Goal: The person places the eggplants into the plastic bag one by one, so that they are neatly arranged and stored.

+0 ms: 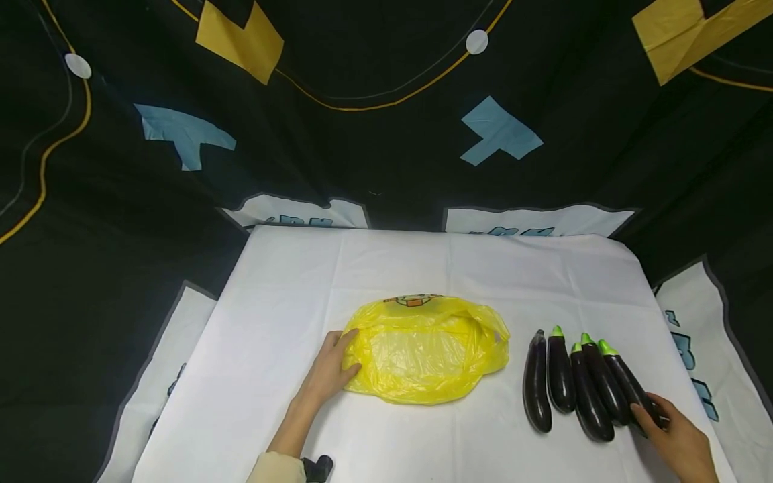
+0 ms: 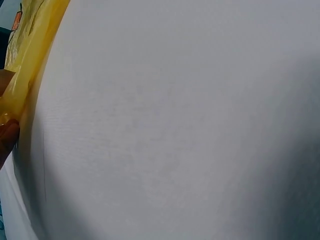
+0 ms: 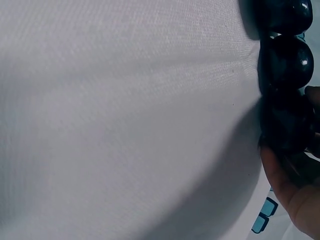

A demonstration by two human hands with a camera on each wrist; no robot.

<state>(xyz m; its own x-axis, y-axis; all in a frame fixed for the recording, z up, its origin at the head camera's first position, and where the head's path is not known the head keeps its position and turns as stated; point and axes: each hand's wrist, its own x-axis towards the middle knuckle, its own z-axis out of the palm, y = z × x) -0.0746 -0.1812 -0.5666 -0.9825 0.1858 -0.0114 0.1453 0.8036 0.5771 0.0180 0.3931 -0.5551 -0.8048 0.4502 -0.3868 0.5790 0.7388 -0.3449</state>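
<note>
A crinkled yellow plastic bag (image 1: pixel 417 355) lies on the white-covered table. At its left edge, my left hand (image 1: pixel 323 372) holds the plastic, with thumb and forefinger spread on it; the left wrist view shows only fingertips beside the yellow bag (image 2: pixel 32 60). Several dark purple eggplants (image 1: pixel 560 372) lie side by side to the right of the bag, most with green tips pointing away. My right hand (image 1: pixel 679 436) grips the near end of the rightmost eggplant (image 1: pixel 625 376). In the right wrist view, thumb and fingers curl around that eggplant's rounded end (image 3: pixel 287 120).
The white tablecloth (image 1: pixel 386 268) covers the table, whose right edge lies close to my right hand. A black curtain (image 1: pixel 374 161) with yellow and blue shapes hangs behind. A small black object (image 1: pixel 318 468) shows by my left sleeve (image 1: pixel 276 468).
</note>
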